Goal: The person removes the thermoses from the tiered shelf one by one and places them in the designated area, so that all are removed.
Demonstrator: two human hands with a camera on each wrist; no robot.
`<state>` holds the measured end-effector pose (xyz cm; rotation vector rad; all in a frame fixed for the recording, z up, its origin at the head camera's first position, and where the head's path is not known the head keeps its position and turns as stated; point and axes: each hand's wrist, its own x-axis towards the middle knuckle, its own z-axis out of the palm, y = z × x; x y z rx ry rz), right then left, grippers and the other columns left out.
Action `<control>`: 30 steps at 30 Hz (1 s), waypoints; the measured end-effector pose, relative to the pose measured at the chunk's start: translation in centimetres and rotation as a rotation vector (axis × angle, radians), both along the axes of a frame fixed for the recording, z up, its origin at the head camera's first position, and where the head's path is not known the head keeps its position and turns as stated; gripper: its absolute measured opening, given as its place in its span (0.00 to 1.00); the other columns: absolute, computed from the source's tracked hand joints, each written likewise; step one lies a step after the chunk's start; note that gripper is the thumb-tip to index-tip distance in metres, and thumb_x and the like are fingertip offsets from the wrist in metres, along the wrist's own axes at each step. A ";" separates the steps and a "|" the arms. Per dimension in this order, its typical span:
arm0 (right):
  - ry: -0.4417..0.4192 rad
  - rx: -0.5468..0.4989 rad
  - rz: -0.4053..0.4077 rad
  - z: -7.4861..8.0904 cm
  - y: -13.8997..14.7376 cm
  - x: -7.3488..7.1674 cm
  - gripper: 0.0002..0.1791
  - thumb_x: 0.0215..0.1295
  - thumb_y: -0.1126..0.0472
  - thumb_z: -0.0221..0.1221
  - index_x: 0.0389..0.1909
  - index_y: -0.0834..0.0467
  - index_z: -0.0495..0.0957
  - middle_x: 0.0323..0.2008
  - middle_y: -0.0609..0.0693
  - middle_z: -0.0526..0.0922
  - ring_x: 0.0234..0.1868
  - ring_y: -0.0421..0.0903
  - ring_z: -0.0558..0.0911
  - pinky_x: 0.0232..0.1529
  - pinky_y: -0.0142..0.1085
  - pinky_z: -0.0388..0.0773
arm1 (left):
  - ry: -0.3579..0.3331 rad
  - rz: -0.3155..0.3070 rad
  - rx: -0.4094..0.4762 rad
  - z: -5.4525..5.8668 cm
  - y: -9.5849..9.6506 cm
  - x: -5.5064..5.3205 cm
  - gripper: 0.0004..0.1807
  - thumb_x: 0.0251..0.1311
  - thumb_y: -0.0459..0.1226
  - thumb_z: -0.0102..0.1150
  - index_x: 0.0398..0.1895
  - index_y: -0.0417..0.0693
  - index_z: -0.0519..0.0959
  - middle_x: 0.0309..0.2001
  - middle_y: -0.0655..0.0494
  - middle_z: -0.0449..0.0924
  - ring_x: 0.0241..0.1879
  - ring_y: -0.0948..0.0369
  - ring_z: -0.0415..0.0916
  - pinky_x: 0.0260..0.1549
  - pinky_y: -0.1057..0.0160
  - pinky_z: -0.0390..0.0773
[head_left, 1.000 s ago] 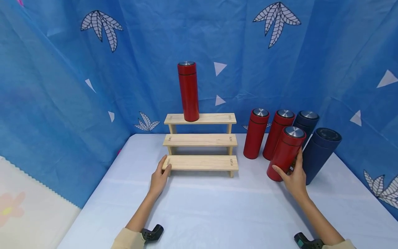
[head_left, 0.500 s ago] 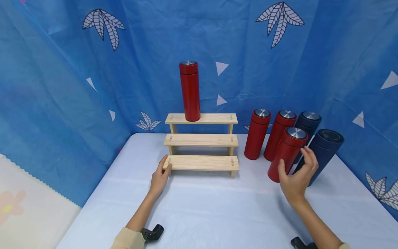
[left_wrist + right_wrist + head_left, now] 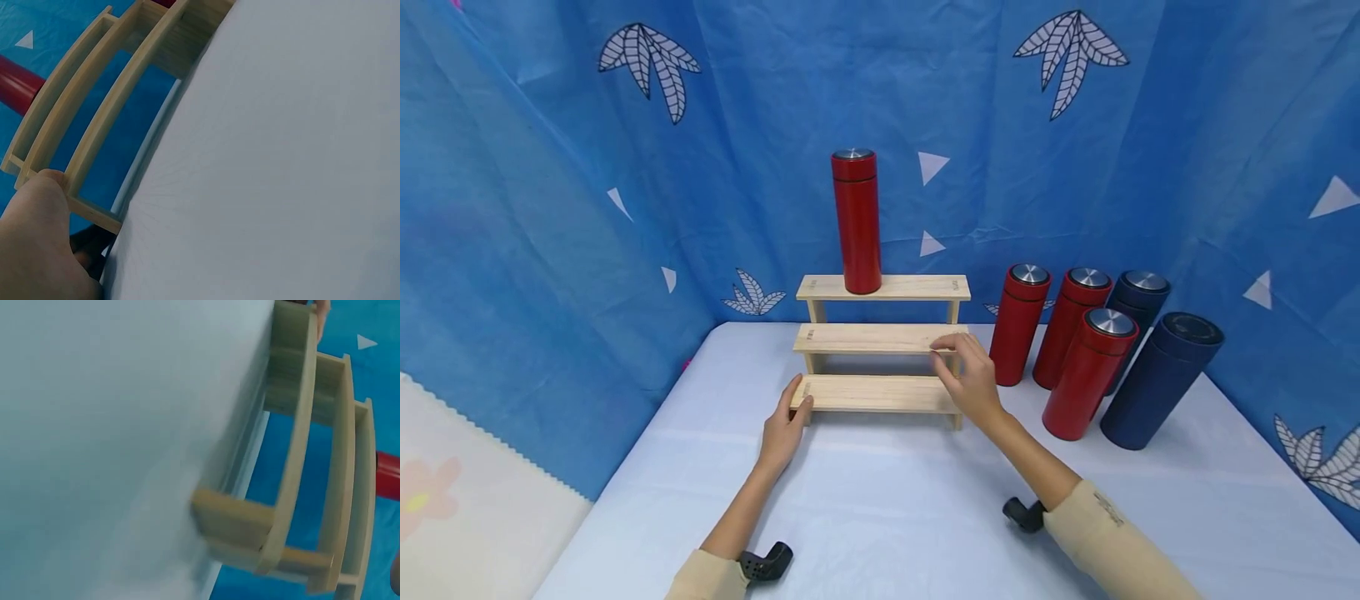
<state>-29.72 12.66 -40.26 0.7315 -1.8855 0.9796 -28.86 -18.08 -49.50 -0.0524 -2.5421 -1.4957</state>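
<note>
A three-step wooden display stand stands on the table. My left hand grips the left end of its lowest step, and in the left wrist view the thumb lies against the wood. Over the stand's right end hovers my right hand, fingers loosely bent, nothing in them; it overlaps the lower two steps in the head view. One red thermos with a silver lid stands upright on the top step, left of its middle. A sliver of a right-hand finger shows at the right wrist view's edge.
Right of the stand, three red thermoses cluster on the white table: a front one, a left one and a back one. Beside them stand two navy thermoses, one nearer and one behind. A blue curtain hangs close behind.
My right hand has left the front red thermos and moved left to the stand's right end. That thermos stays standing in the group. My left hand has kept its place.
</note>
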 end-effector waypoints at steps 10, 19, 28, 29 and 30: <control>-0.193 -0.254 0.107 4.9 -6.7 -6.7 0.26 0.58 0.65 0.63 0.57 0.62 0.68 0.49 0.59 0.75 0.50 0.51 0.75 0.50 0.41 0.73 | -0.017 -0.007 0.003 0.3 -0.2 0.1 0.33 0.65 0.58 0.41 0.71 0.61 0.53 0.62 0.41 0.65 0.53 0.45 0.70 0.47 0.44 0.70; -0.348 -0.337 0.170 9.9 -8.9 -7.2 0.42 0.56 0.68 0.63 0.69 0.61 0.52 0.63 0.60 0.63 0.63 0.54 0.64 0.59 0.46 0.64 | -0.021 -0.013 -0.001 0.2 -0.5 0.4 0.34 0.65 0.59 0.41 0.71 0.59 0.53 0.62 0.39 0.64 0.54 0.44 0.70 0.47 0.44 0.70; -0.390 -0.235 0.177 10.9 -9.0 -10.9 0.50 0.58 0.58 0.64 0.72 0.41 0.41 0.70 0.48 0.52 0.67 0.49 0.57 0.59 0.45 0.64 | -0.014 -0.018 0.014 0.1 -0.4 0.3 0.35 0.64 0.60 0.41 0.71 0.59 0.52 0.65 0.41 0.61 0.59 0.42 0.64 0.51 0.43 0.67; -0.401 -0.222 0.179 11.1 -9.1 -11.0 0.50 0.58 0.58 0.63 0.72 0.40 0.40 0.70 0.48 0.51 0.68 0.49 0.56 0.59 0.44 0.64 | -0.010 -0.016 0.016 0.2 -0.4 0.3 0.35 0.64 0.60 0.41 0.71 0.59 0.53 0.65 0.41 0.61 0.59 0.42 0.64 0.51 0.43 0.67; -0.414 -0.213 0.185 11.2 -9.1 -11.1 0.51 0.58 0.58 0.63 0.72 0.39 0.38 0.71 0.49 0.50 0.68 0.50 0.55 0.59 0.46 0.64 | -0.007 -0.013 0.015 0.2 -0.3 0.2 0.35 0.64 0.59 0.41 0.71 0.59 0.53 0.65 0.41 0.61 0.59 0.42 0.64 0.51 0.43 0.66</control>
